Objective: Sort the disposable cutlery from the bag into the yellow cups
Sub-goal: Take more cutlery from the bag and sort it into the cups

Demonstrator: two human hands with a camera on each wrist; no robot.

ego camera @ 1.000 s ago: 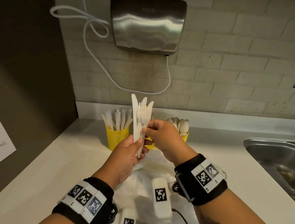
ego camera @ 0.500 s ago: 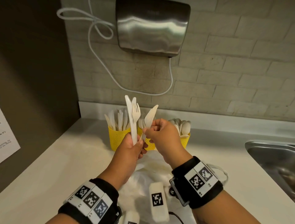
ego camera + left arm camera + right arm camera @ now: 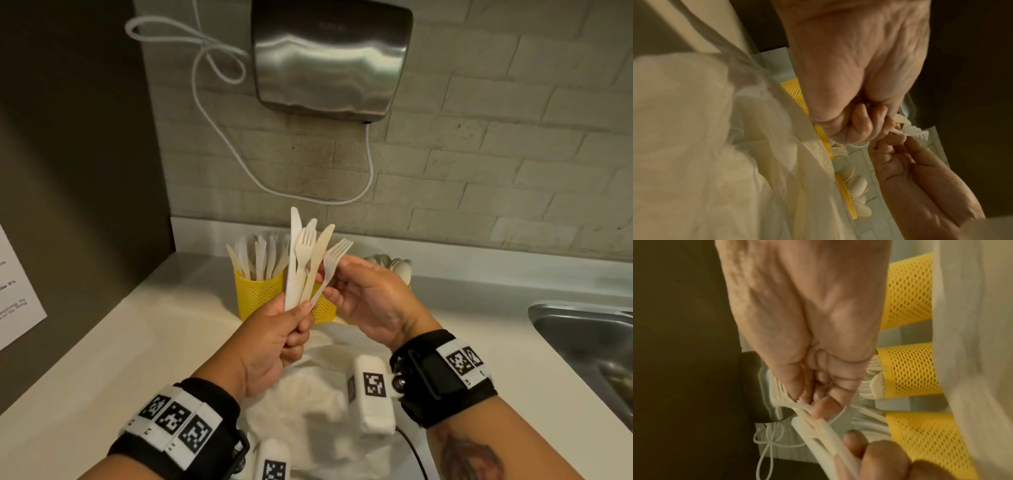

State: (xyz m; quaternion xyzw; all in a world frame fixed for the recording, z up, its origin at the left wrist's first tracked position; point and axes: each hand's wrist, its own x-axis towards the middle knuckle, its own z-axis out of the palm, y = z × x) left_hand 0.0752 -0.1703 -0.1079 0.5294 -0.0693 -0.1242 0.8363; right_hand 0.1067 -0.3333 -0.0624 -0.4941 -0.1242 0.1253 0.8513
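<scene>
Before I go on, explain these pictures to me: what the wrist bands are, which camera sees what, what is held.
No robot: a person's two hands, with tagged camera bands on the wrists. The big picture comes from a head camera looking down at a counter; the two close-ups look along each hand. The left hand grips a fan of plastic knives and forks. The right hand pinches one fork from it. Behind stand yellow cups, below lies a white bag.

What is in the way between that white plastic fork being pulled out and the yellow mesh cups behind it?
Nothing visible blocks it. The right hand pinches the white plastic fork just in front of and above the yellow mesh cups. Their tops are open, though already crowded with cutlery. The left hand holds the remaining bundle of knives and fork alongside.
</scene>
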